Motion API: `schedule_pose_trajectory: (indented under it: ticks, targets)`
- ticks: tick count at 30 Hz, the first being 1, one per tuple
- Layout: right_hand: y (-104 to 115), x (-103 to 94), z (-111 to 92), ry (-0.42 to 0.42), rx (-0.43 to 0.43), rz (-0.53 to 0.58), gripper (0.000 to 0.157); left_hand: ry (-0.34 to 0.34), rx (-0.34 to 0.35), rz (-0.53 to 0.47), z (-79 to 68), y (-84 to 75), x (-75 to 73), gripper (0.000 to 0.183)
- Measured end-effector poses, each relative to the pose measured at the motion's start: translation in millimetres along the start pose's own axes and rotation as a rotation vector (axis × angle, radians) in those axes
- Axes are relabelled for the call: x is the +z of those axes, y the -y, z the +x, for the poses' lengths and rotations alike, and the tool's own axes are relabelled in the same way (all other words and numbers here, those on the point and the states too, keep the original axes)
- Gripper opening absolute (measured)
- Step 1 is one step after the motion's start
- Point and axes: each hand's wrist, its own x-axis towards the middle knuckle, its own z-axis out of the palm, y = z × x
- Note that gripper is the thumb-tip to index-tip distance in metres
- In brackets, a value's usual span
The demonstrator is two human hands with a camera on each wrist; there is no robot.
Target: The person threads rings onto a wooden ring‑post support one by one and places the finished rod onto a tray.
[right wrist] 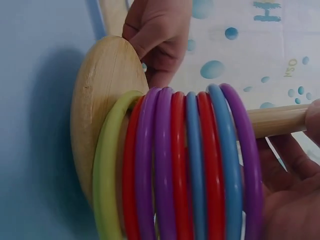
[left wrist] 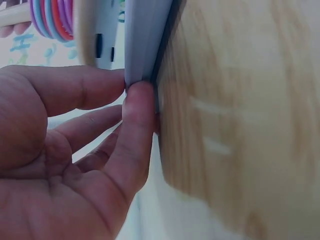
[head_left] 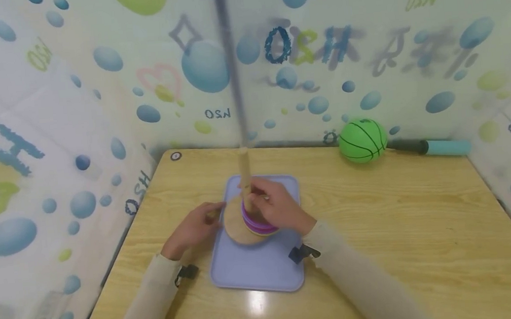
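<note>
A ring-stacking stand has a round wooden base [head_left: 235, 227] and an upright wooden post [head_left: 245, 172] over the lavender-blue tray [head_left: 254, 273]. Several plastic rings [right wrist: 165, 165] in yellow-green, red, purple and blue are stacked round the post above the base. My right hand [head_left: 278, 205] grips the post just above the rings, thumb on the near side and fingers behind. At the tray's left edge, my left hand [head_left: 195, 228] pinches the rim between thumb and index finger; the left wrist view shows this pinch at the rim [left wrist: 142, 45] close up.
A green ball [head_left: 363, 141] with black lines lies at the table's back right. Beside it is a teal cylinder [head_left: 448, 147] with a black tapering end. A small round marker [head_left: 175, 156] sits in the back left corner. Patterned curtains [head_left: 277, 93] enclose the wooden table [head_left: 397, 218].
</note>
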Motion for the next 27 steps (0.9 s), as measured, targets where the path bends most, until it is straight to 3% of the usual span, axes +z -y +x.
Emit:
schedule_pose_trajectory:
  ticks: [10, 27]
  targets:
    - [-5, 12.3, -8, 0.008, 0.005, -0.041, 0.023, 0.009, -0.029, -0.006, -1.1, -0.7, -0.9, 0.057]
    - [-4, 15.8, -5, 0.050, 0.070, -0.130, 0.021, 0.009, -0.053, -0.017, 2.7, 2.3, 3.6, 0.060]
